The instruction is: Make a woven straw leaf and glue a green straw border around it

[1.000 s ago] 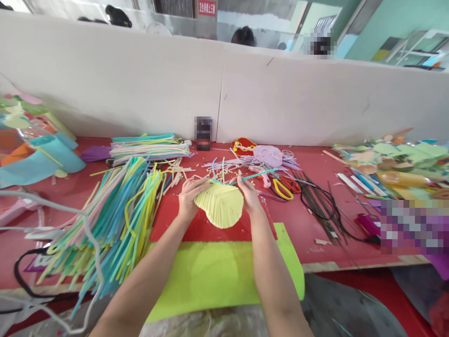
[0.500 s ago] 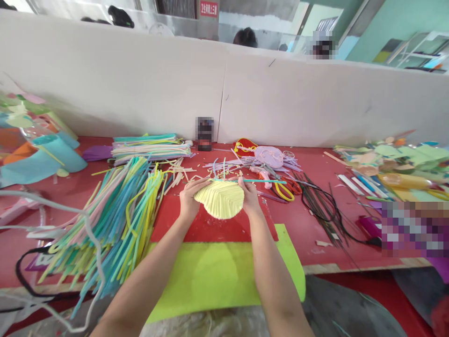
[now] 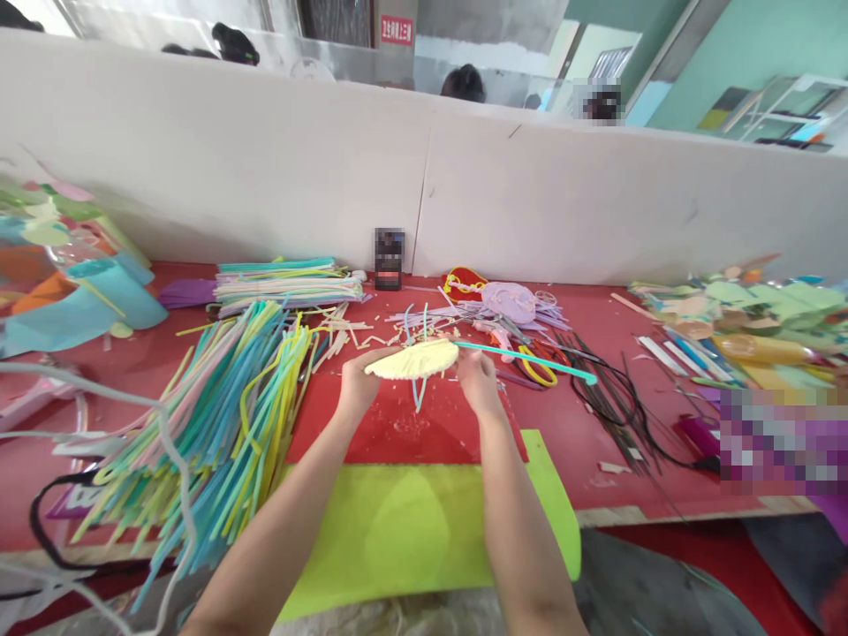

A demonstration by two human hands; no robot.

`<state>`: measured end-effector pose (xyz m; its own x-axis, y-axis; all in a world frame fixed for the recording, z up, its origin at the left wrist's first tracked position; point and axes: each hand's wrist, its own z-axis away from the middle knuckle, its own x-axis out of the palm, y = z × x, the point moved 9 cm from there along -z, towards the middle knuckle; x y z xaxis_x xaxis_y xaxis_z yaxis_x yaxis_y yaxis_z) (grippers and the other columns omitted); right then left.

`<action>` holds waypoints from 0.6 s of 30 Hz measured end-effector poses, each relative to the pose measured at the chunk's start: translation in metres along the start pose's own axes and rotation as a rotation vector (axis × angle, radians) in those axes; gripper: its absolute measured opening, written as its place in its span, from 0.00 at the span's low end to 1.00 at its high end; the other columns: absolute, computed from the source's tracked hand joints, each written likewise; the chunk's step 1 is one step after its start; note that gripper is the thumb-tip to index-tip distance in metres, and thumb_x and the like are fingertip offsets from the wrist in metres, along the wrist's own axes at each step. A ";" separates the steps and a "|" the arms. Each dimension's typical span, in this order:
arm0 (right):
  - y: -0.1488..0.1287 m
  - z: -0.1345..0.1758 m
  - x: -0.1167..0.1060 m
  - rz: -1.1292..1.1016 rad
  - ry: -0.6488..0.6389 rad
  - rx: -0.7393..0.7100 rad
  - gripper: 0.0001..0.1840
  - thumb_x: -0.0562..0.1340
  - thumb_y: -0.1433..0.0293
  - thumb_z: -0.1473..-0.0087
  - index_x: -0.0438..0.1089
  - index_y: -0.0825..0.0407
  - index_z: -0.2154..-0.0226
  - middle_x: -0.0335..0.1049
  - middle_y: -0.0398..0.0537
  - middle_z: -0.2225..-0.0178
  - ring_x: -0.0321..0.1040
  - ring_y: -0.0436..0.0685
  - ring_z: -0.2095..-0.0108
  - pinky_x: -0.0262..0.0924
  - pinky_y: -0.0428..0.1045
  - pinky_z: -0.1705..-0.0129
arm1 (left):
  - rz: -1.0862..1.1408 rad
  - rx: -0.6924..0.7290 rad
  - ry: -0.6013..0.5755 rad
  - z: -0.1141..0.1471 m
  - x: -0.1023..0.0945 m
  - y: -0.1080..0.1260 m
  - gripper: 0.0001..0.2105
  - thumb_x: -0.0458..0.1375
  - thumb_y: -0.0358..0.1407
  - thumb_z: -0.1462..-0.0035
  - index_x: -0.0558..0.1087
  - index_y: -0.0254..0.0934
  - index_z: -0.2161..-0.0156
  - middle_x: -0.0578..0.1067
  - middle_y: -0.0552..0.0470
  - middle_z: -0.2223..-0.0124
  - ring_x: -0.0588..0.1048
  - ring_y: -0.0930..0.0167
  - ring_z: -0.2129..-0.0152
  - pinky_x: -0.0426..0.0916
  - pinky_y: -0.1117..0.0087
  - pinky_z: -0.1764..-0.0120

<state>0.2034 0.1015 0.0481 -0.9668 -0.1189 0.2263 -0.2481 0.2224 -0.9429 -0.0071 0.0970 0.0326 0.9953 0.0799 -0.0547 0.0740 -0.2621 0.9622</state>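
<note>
My left hand [image 3: 358, 375] is closed on the left edge of a pale yellow, ribbed piece [image 3: 414, 359], apparently made of pipe cleaners laid side by side. Its right edge is held in the closed fingers of my right hand [image 3: 477, 375]. The piece is seen tilted, nearly edge-on, above a red board [image 3: 404, 433]. A teal pipe cleaner [image 3: 543, 359] runs from near the piece out past my right hand. Light blue stems [image 3: 419, 395] stick out below and above the piece. My right fingertips are partly hidden.
A large heap of coloured pipe cleaners [image 3: 205, 415] lies left, a bundle [image 3: 284, 287] behind it. Scissors with yellow handles [image 3: 538, 367], dark wires [image 3: 609, 397] and a lilac disc [image 3: 509, 303] lie right. A phone [image 3: 389, 261] leans on the white partition [image 3: 298, 168].
The yellow piece has tipped from showing its broad ribbed face to nearly edge-on. The teal pipe cleaner now slants down to the right, and light blue ends show beneath the piece.
</note>
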 end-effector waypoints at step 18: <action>0.012 -0.005 -0.007 0.169 0.075 0.086 0.18 0.70 0.53 0.57 0.75 0.49 0.68 0.74 0.42 0.73 0.67 0.55 0.74 0.64 0.50 0.72 | 0.423 -0.415 -0.517 0.024 0.060 -0.032 0.24 0.72 0.37 0.62 0.78 0.31 0.56 0.80 0.42 0.57 0.78 0.62 0.64 0.73 0.65 0.66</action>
<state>0.2069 0.1095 0.0365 -0.9969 -0.0134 0.0780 -0.0791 0.1491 -0.9856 0.0521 0.0867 -0.0076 0.8439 -0.4310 0.3195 -0.2461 0.2183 0.9443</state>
